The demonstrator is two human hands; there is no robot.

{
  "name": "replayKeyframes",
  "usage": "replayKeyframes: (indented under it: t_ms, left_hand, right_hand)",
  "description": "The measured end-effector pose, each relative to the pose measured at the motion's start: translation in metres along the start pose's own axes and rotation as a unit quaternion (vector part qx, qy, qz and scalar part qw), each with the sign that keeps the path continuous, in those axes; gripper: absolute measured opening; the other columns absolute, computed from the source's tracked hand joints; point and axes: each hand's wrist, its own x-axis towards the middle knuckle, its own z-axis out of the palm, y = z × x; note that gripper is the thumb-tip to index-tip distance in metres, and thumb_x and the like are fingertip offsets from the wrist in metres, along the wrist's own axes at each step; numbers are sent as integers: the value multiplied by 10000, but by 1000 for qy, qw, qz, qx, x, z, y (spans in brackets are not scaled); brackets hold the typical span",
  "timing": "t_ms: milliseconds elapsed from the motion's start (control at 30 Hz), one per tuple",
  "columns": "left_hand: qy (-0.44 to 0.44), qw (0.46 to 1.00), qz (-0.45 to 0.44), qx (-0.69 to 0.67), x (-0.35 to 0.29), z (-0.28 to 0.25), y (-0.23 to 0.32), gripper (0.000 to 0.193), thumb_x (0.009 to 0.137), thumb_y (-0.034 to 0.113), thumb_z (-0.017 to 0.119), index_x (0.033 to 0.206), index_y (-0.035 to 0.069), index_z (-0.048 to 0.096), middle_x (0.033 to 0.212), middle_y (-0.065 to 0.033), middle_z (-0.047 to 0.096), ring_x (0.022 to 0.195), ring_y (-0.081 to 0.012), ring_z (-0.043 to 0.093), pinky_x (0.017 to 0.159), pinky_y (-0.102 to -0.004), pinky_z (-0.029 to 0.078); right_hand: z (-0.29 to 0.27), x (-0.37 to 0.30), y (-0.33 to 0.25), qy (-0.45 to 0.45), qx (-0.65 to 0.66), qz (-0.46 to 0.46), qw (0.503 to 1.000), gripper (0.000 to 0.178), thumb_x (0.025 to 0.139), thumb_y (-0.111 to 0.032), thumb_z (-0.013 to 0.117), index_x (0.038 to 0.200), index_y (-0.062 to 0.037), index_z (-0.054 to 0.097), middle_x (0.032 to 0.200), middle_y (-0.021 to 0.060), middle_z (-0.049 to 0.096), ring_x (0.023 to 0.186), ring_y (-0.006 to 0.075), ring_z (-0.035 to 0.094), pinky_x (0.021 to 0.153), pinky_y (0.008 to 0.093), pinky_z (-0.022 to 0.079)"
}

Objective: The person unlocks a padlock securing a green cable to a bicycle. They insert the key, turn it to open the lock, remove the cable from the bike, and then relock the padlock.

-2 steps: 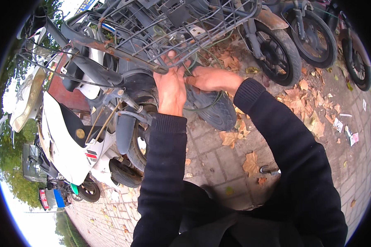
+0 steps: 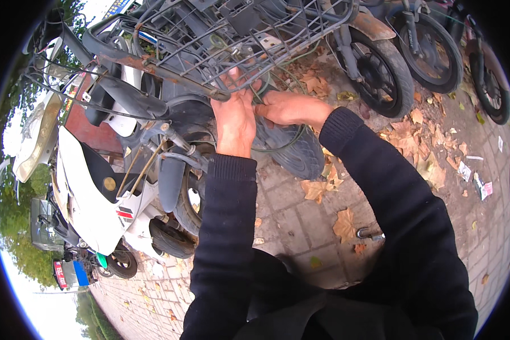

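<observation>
My left hand (image 2: 233,122) reaches up under the rim of a black wire basket (image 2: 178,81), its fingers bent and partly hidden by the bars; what they hold cannot be made out. Close beside it on the right, my right hand (image 2: 293,107) has its fingers closed on a thin green cable (image 2: 277,150). The cable loops around both hands and runs up along the basket's right side. Just below the hands lies a dusty black tyre (image 2: 300,156), partly covered by my right hand.
A white scooter (image 2: 88,192) stands at the left. Several parked wheels (image 2: 385,79) line the far right. Dry leaves (image 2: 402,136) and paper scraps (image 2: 483,187) lie on the brick paving (image 2: 294,226), with a small U-shaped metal piece (image 2: 371,233) near my right arm.
My hands and the cable keep almost the same place. Only a very slight shift of the right wrist and sleeve to the left shows.
</observation>
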Motion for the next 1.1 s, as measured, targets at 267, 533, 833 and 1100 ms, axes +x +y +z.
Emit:
replayKeyframes:
  t_ms: [267,533,833,1100]
  left_hand:
    - [-67,989,-102,-86,10,-10,-9,163,991,93,620,1136,23,597,1135,-136,657,1055,-294,633,944,-434,543]
    - [91,971,143,166,5,-13,11,225,972,118,657,1143,-21,612,1011,-111,671,847,-213,677,671,-318,564]
    - [57,958,124,253,-3,-26,18,291,969,179,690,1186,-8,643,959,-41,662,838,-115,627,650,-246,481]
    - [-43,906,212,364,21,-13,72,361,954,177,710,1250,-16,639,1124,-77,676,1004,-136,630,841,-261,493]
  right_hand:
    - [-7,-2,15,0,91,61,994,465,1026,-411,501,803,-22,624,610,52,535,453,156,440,420,364,309]
    - [-14,1,24,32,144,94,985,467,1040,-453,487,843,-37,561,582,29,488,425,135,399,398,339,290]
    - [-17,1,30,14,165,83,983,449,1042,-439,493,920,-15,577,610,72,605,382,145,456,383,308,368]
    - [-25,-7,24,27,148,44,988,404,1038,-377,530,1071,21,598,692,109,682,455,185,526,463,368,419]
